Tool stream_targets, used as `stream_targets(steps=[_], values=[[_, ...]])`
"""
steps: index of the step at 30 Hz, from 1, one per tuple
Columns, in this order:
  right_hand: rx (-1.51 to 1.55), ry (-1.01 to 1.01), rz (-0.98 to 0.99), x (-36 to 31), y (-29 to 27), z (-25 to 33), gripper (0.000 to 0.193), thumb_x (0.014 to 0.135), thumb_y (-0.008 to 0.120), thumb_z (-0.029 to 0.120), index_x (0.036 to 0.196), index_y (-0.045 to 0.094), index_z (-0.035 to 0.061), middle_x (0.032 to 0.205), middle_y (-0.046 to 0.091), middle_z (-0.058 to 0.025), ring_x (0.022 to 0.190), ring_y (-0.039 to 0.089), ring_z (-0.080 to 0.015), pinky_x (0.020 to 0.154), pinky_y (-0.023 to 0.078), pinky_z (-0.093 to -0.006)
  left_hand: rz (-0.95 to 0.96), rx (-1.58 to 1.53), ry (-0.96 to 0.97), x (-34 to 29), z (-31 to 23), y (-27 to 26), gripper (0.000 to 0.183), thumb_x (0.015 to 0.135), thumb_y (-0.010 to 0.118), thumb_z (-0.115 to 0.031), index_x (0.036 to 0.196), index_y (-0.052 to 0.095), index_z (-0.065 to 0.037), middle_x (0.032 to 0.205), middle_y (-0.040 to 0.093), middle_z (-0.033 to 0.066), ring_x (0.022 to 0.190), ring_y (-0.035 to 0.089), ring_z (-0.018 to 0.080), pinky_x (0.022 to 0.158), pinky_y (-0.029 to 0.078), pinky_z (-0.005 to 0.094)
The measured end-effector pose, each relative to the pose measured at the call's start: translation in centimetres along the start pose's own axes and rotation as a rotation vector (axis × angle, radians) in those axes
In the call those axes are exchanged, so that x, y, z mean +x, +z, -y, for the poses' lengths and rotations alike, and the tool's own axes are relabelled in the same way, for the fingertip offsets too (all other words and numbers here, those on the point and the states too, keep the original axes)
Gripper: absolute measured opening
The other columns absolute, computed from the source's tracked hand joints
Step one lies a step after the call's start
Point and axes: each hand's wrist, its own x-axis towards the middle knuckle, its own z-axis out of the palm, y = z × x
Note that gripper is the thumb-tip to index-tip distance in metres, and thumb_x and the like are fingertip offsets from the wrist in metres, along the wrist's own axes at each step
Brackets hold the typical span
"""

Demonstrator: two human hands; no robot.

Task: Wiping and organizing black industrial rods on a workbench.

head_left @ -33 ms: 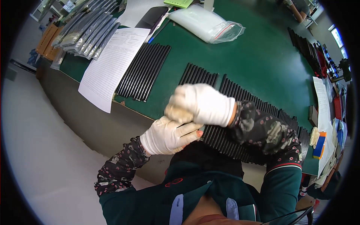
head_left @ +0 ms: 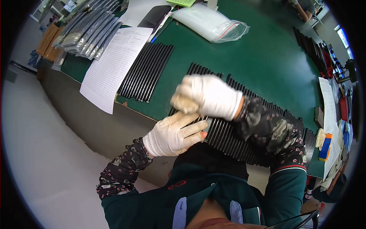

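Observation:
Both my hands wear white gloves and are over a row of thin black rods at the table's near edge. My left hand lies with spread fingers across the rods' near ends; a bare fingertip shows through its glove. My right hand is closed in a fist just beyond the left fingertips, blurred by motion. Under its knuckles is a blurred yellowish lump; whether cloth or soiled glove fingers, I cannot make out. More black rods lie side by side under my right forearm. A separate group of rods is at the left.
A printed sheet hangs over the green table's left edge. Behind it lie bagged items, a dark pouch and clear plastic bags. At right are a blue-and-orange box and papers. Another person's arm shows far right.
My right fist has shifted slightly away from me and to the right, off the left fingertips. The left fingers now show more fully; the left hand has hardly moved.

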Motion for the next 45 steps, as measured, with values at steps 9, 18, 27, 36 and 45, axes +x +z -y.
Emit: stream_targets(steps=[9, 18, 27, 36, 45], values=[[-0.031, -0.054, -0.104, 1.4, 1.5, -1.8, 0.018, 0.07, 0.067, 0.013, 0.086, 0.058, 0.0093, 0.082, 0.059, -0.0081, 0.079, 0.064, -0.0265, 0.069, 0.055, -0.035, -0.008, -0.009, 0.023, -0.4, 1.2, 0.9, 0.034, 0.071, 0.07, -0.017, 0.103, 0.06, -0.013, 0.116, 0.06, 0.0028, 0.106, 0.059, 0.026, 0.087, 0.051, 0.0385], [-0.029, -0.013, -0.001, 1.4, 0.7, -0.8, 0.032, 0.068, 0.068, 0.009, 0.099, 0.058, 0.0112, 0.085, 0.057, -0.0061, 0.082, 0.063, -0.0248, 0.072, 0.055, -0.0335, 0.008, -0.071, 0.003, 0.1, 0.1, -0.6, 0.034, 0.071, 0.069, -0.017, 0.104, 0.06, -0.013, 0.114, 0.061, 0.0023, 0.104, 0.059, 0.0267, 0.083, 0.052, 0.0381], [-0.041, -0.047, -0.079, 0.0, -0.4, -1.3, 0.013, 0.075, 0.062, 0.01, 0.088, 0.059, 0.01, 0.081, 0.058, -0.0069, 0.078, 0.063, -0.0257, 0.068, 0.054, -0.035, 0.042, -0.032, -0.039, 0.3, -0.9, -0.6, 0.035, 0.07, 0.072, -0.019, 0.103, 0.062, -0.014, 0.119, 0.06, 0.0035, 0.105, 0.059, 0.0262, 0.083, 0.052, 0.0387], [-0.122, -0.016, -0.077, -1.4, -0.5, -2.1, 0.026, 0.071, 0.063, 0.006, 0.096, 0.057, 0.0086, 0.086, 0.058, -0.0076, 0.079, 0.064, -0.0266, 0.067, 0.054, -0.0353, 0.043, -0.02, 0.034, 1.1, -0.5, -0.2, 0.04, 0.069, 0.071, -0.019, 0.106, 0.059, -0.014, 0.119, 0.059, 0.004, 0.107, 0.059, 0.0277, 0.086, 0.051, 0.0397], [-0.033, 0.646, -0.318, -5.4, -6.2, -5.2, 0.02, 0.085, 0.063, 0.018, 0.104, 0.061, 0.0097, 0.096, 0.064, -0.0118, 0.09, 0.063, -0.0316, 0.079, 0.051, -0.0373, 0.267, -0.078, 0.04, 1.3, -1.1, -3.5, 0.065, 0.078, 0.058, -0.054, 0.131, 0.043, -0.018, 0.133, 0.049, 0.0096, 0.122, 0.048, 0.0341, 0.102, 0.033, 0.0574]])
